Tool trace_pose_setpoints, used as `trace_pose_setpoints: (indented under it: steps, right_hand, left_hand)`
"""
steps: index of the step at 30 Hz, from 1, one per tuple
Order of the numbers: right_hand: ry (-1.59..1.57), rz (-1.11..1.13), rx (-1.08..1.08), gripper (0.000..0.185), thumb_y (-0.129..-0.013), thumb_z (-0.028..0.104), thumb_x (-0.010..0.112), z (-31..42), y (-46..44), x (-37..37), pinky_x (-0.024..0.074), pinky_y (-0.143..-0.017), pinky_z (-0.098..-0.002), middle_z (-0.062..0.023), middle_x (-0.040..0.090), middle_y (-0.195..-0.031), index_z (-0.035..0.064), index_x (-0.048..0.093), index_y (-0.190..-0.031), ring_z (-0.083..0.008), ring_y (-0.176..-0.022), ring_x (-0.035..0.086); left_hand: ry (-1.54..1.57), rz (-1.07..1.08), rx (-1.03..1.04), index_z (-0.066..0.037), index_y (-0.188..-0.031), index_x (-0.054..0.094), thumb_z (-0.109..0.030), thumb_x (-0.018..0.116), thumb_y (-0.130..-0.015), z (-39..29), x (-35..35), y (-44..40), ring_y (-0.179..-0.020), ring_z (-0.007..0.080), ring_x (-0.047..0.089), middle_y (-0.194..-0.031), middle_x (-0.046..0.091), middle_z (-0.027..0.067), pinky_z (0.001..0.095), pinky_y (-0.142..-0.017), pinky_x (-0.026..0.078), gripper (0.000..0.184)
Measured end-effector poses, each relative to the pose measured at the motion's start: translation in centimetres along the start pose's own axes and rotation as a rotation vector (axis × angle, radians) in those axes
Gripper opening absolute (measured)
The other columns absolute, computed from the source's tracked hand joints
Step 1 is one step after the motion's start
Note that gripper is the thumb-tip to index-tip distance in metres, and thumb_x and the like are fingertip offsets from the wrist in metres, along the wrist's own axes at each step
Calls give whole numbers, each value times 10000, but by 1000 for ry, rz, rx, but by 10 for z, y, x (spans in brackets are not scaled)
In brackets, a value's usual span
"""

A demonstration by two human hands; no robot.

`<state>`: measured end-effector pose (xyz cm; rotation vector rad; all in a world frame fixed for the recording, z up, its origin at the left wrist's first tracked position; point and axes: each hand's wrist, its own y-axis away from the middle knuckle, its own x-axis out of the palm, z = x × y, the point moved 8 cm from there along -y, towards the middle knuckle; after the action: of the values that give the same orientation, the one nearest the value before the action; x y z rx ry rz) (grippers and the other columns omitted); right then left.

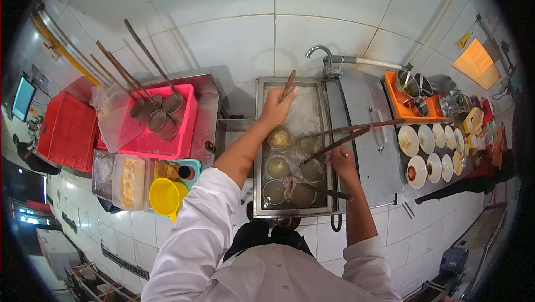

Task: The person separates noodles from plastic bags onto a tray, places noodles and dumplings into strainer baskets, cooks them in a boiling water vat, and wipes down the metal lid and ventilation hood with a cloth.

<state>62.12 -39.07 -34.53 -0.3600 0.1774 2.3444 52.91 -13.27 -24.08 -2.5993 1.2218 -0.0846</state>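
My left hand (pixel 277 107) is wrapped around the wooden handle of a noodle strainer (pixel 279 137), whose basket sits in the steaming water at the left of the boiler (pixel 259 160). Pale noodles show inside that basket. My right hand (pixel 343 162) is closed over the boiler's right edge, close to several crossing strainer handles (pixel 339 145); what its fingers hold, if anything, I cannot make out. More strainers stand in the water, among them one with noodles (pixel 277 166) and a darker one (pixel 274 191) at the near left.
A tap (pixel 329 62) rises behind the boiler. Right of it are a steel counter (pixel 370 168), an orange tray of metalware (pixel 412 113) and several bowls (pixel 408 141). To the left stand a pink basin (pixel 189 112) with strainers and a yellow pitcher (pixel 167 196). A person (pixel 490 160) is far right.
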Motion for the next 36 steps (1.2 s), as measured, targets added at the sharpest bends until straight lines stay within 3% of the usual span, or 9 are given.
trace_pose_setpoints:
  steps: [3,6,11,16,19,22,25,27,36]
  right_hand:
    - [-448,-128,210,315,-989,196,462,-13,6,-9,472,-544,-280,-101,641,-714,-11,589,-789,-167,-608,620]
    - [-59,-135,19,315,-984,211,474,-10,4,-10,475,-551,-273,-90,628,-695,-13,599,-801,-149,-614,611]
    - [-137,-119,-15,267,-950,164,490,-6,-8,-5,480,-567,-291,-75,622,-695,-6,629,-798,-157,-634,614]
    - [-72,-68,4,231,-907,105,465,-8,-25,8,442,-562,-318,-72,577,-636,-5,563,-728,-152,-602,556]
    - [47,-289,-48,228,-880,108,510,-8,-31,-10,459,-580,-329,-66,606,-658,-6,631,-725,-173,-652,604]
    - [-242,-32,-137,182,-851,61,514,-33,-41,3,458,-574,-335,-75,616,-658,-18,632,-738,-172,-649,601]
    - [36,153,-108,188,-876,64,507,8,-33,-3,440,-577,-278,-42,596,-661,21,634,-745,-120,-629,560]
    - [-21,126,106,214,-882,65,491,6,-30,-11,431,-560,-268,-39,592,-647,23,625,-720,-125,-611,559]
    - [-77,215,-13,291,-947,214,465,100,-28,-23,387,-527,-265,-14,551,-652,43,585,-744,-102,-574,489]
  left_hand:
    - [40,103,-32,-64,-552,387,-346,634,-913,2,9,4,-549,59,272,-547,285,-63,296,-486,220,520]
    - [-27,275,-54,-75,-549,371,-355,634,-907,3,23,6,-533,69,302,-547,302,-60,286,-496,254,525]
    - [-284,252,-43,-61,-664,432,-342,677,-877,6,47,2,-554,88,370,-592,379,-43,266,-526,322,429]
    - [-203,-214,-60,-61,-1206,502,-391,686,-856,14,22,-25,-633,146,482,-712,509,26,329,-560,397,515]
    - [-222,-43,-108,-50,-1168,594,-378,635,-893,37,20,-50,-575,114,451,-638,467,-1,302,-525,365,430]
    - [19,233,-199,-28,-934,676,-349,580,-931,34,30,-42,-521,82,395,-564,413,-26,276,-499,317,336]
    - [45,153,-169,-19,-723,654,-324,538,-956,38,24,-33,-486,72,353,-523,374,-38,274,-486,284,401]
    - [49,167,-187,-29,-701,631,-326,531,-961,30,22,-21,-493,74,352,-528,377,-37,276,-490,283,407]
    - [26,109,-97,-67,-638,527,-421,450,-990,22,15,-12,-479,73,323,-522,356,-42,272,-463,253,505]
